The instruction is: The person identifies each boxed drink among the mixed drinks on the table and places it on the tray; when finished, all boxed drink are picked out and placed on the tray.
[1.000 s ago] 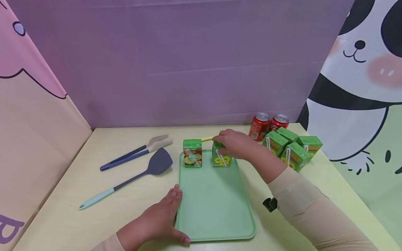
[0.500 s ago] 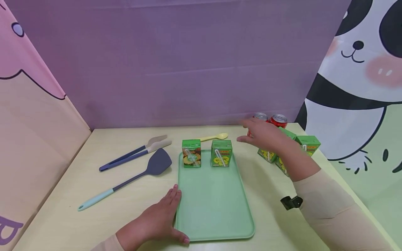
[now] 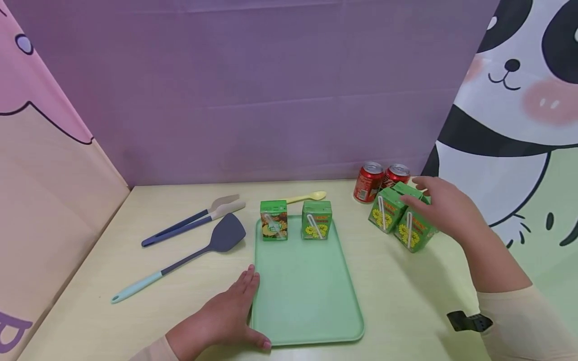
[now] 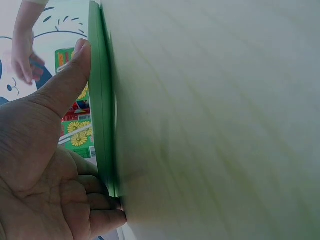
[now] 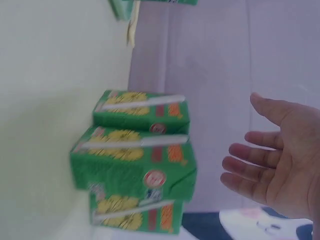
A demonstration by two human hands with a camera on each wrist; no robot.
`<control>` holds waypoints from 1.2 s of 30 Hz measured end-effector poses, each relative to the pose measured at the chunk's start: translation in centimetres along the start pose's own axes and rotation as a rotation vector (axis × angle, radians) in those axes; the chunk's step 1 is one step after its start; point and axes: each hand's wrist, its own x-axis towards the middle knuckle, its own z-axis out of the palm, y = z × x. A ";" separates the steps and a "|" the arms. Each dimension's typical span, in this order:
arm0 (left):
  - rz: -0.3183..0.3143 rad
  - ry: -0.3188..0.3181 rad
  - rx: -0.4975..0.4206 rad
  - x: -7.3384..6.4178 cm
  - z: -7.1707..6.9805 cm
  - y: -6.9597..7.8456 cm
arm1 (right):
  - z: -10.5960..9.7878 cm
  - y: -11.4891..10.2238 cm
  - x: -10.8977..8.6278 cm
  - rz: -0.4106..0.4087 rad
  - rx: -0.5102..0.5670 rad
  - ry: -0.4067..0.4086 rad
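My left hand (image 3: 221, 313) rests against the left side of a pale green tray (image 3: 309, 296), fingers along that edge and thumb at the near corner. In the left wrist view, the thumb (image 4: 70, 80) lies along the tray's rim. Two green juice boxes stand at the tray's far end: one with a brown fruit picture (image 3: 273, 220), one with yellow flowers (image 3: 316, 220). My right hand (image 3: 449, 208) hovers over a cluster of flowered juice boxes (image 3: 413, 231) at the right, partly hiding them. The right wrist view shows its fingers spread, apart from the boxes (image 5: 135, 160).
Two red cans (image 3: 368, 183) stand behind the cluster. A yellow spoon (image 3: 311, 196) lies beyond the tray. Left of it are a dark spatula (image 3: 228, 233) with a light blue handle and blue-handled tongs (image 3: 189, 228). A purple backdrop (image 3: 271, 100) rises behind the table.
My right hand has let go of the flowered juice box at the tray's far right and moved right, over the cluster. My left hand stays at the tray's edge.
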 end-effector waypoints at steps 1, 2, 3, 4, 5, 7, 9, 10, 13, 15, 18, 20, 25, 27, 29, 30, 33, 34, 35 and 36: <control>0.000 0.000 -0.003 0.0 0.0 0.0 | 0.2 0.5 -0.3 0.016 0.002 0.014; 0.002 0.000 -0.006 -0.1 -0.1 0.0 | 0.4 1.0 -0.6 0.028 0.005 0.024; 0.005 0.001 -0.008 -0.1 -0.1 0.0 | 0.6 1.4 -0.9 0.041 0.009 0.036; 0.008 0.004 -0.010 -0.1 -0.1 0.1 | 0.8 1.9 -1.2 0.052 0.013 0.046; 0.012 0.007 -0.013 -0.1 -0.1 0.1 | 1.0 2.3 -1.5 0.064 0.017 0.053; 0.015 0.009 -0.019 -0.2 -0.2 0.1 | 1.6 3.0 -1.9 0.082 0.032 0.057; 0.015 0.008 -0.020 -0.2 -0.2 0.0 | 2.2 3.6 -2.2 0.096 0.042 0.050; 0.014 0.007 -0.018 -0.1 -0.2 0.0 | 2.5 4.0 -2.3 0.104 0.046 0.041; 0.009 0.001 -0.011 -0.1 -0.2 0.0 | 3.7 4.9 -2.4 0.121 0.050 0.009; 0.006 0.000 -0.006 0.0 -0.1 -0.1 | 4.3 5.4 -2.3 0.132 0.053 -0.020; 0.003 0.001 -0.001 0.1 -0.1 0.0 | 5.0 5.9 -2.2 0.135 0.063 -0.037; 0.003 0.003 -0.003 0.0 0.0 0.0 | 5.2 6.0 -2.2 0.136 0.071 -0.036; 0.004 0.008 -0.005 -0.1 0.0 0.0 | 5.5 5.9 -2.2 0.128 0.075 0.002; 0.005 0.008 -0.002 -0.1 0.0 0.0 | 5.6 5.9 -2.2 0.124 0.079 0.025; 0.006 0.009 -0.001 -0.1 0.0 0.0 | 5.7 5.9 -2.2 0.124 0.089 0.046; 0.007 0.009 0.000 -0.1 0.0 0.0 | 5.7 5.9 -2.2 0.126 0.095 0.055; 0.010 0.010 0.000 0.0 0.0 0.0 | 5.8 5.8 -2.2 0.131 0.116 0.068; 0.012 0.010 -0.001 0.0 0.0 0.0 | 5.8 5.8 -2.2 0.133 0.120 0.069; 0.013 0.009 -0.002 0.0 0.0 0.0 | 5.8 5.7 -2.2 0.135 0.125 0.068; 0.013 0.008 -0.003 0.0 -0.1 0.0 | 5.7 5.6 -2.2 0.135 0.129 0.068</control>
